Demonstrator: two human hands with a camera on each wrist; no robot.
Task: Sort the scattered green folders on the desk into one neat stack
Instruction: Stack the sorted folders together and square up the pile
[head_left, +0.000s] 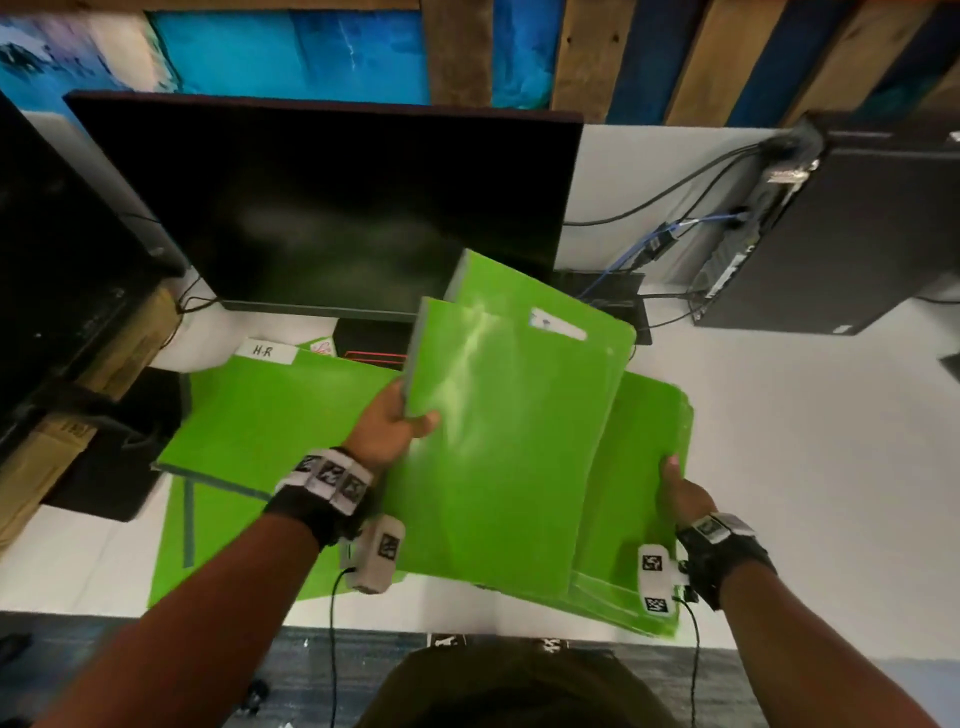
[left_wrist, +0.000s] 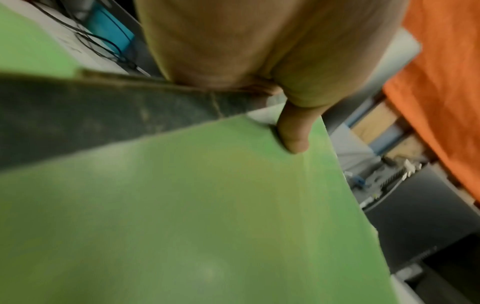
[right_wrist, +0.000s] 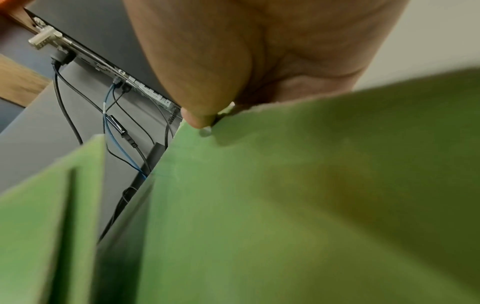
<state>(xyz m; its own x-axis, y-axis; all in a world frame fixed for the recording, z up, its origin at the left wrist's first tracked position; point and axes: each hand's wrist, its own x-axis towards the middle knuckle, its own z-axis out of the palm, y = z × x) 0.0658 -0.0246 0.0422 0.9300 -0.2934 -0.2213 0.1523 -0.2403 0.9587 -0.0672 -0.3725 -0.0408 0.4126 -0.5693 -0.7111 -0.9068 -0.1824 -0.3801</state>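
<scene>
Folders in green fan out above the white table, tilted and overlapping. Left hand pinches the top folder's left edge, thumb on its face; right hand grips the lower folder at its right edge. More green folders lie flat at left, before the dark monitor.

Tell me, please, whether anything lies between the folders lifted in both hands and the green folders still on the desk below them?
Nothing visible does. The left hand and right hand hold the lifted folders directly above the folder under the right hand; the folder with the white tab lies off to the left, and the monitor stands behind.
</scene>
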